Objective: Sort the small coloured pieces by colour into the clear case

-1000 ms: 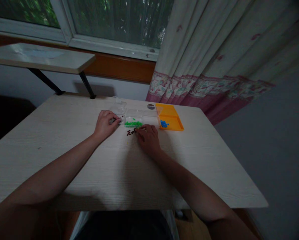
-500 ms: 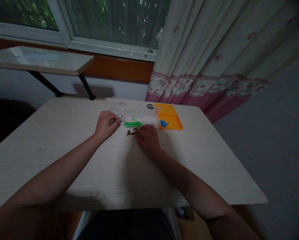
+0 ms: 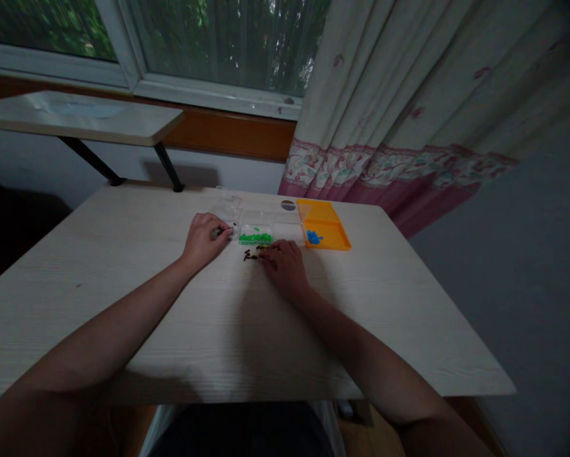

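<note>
My left hand (image 3: 203,238) rests on the pale wooden table (image 3: 123,292), fingers curled round something small and grey at the left end of a clear plastic compartment box (image 3: 261,223). Green beads (image 3: 255,238) lie in the box's middle cell. My right hand (image 3: 284,266) lies just in front of the box, fingertips pinched together at a small cluster of dark beads (image 3: 251,255) on the table. An orange tray (image 3: 324,232) with a few blue beads (image 3: 313,238) sits to the right of the box.
A second small table (image 3: 80,117) on black legs stands behind at the left, below a window. A patterned curtain (image 3: 409,120) hangs at the right. The table's right edge drops to a grey floor (image 3: 527,285).
Both hands stay in place by the box. The right fingertips shift slightly among the dark beads. The view itself drifts a little.
</note>
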The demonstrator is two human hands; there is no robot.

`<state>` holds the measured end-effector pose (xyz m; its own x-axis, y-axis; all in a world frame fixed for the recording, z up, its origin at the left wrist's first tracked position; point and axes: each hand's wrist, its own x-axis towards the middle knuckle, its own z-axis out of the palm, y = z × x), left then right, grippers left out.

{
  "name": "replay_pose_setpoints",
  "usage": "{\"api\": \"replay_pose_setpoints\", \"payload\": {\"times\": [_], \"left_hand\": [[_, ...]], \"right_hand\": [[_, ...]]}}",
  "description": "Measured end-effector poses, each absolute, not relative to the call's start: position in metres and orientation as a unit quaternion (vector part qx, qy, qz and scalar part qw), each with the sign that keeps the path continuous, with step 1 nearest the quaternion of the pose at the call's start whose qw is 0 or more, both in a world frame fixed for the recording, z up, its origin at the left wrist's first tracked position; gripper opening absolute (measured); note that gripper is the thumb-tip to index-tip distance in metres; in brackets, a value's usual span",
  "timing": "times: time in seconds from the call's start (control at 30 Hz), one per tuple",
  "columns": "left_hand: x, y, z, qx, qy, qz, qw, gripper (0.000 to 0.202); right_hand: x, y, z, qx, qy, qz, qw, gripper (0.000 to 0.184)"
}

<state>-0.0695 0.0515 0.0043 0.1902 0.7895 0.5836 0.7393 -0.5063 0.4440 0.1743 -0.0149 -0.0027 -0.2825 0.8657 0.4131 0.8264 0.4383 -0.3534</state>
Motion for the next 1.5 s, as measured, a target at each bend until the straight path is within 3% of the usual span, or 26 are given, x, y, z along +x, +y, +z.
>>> {"api": "replay_pose_setpoints", "payload": {"times": [0.43, 0.7, 0.97, 1.17, 1.5], "left_hand": [[-0.073, 0.055, -0.002, 0.755, 0.526, 0.392, 0.021, 0.023], [-0.072, 0.052, -0.001, 0.730, 0.548, 0.409, -0.012, 0.021], [-0.056, 0.033, 0.012, 0.798, 0.461, 0.388, 0.009, 0.023], [-0.025, 0.009, 0.016, 0.847, 0.393, 0.356, 0.044, 0.024], [-0.024, 0.006, 0.015, 0.854, 0.387, 0.348, 0.025, 0.019]], "right_hand": [[0.181, -0.009, -0.006, -0.521, -0.753, 0.081, 0.394, 0.012], [0.182, -0.008, -0.005, -0.538, -0.726, 0.101, 0.416, 0.013], [0.181, -0.009, -0.001, -0.512, -0.723, 0.103, 0.452, 0.010], [0.174, -0.008, -0.004, -0.512, -0.694, 0.184, 0.473, 0.015], [0.169, -0.012, -0.001, -0.506, -0.678, 0.222, 0.484, 0.024]]}}
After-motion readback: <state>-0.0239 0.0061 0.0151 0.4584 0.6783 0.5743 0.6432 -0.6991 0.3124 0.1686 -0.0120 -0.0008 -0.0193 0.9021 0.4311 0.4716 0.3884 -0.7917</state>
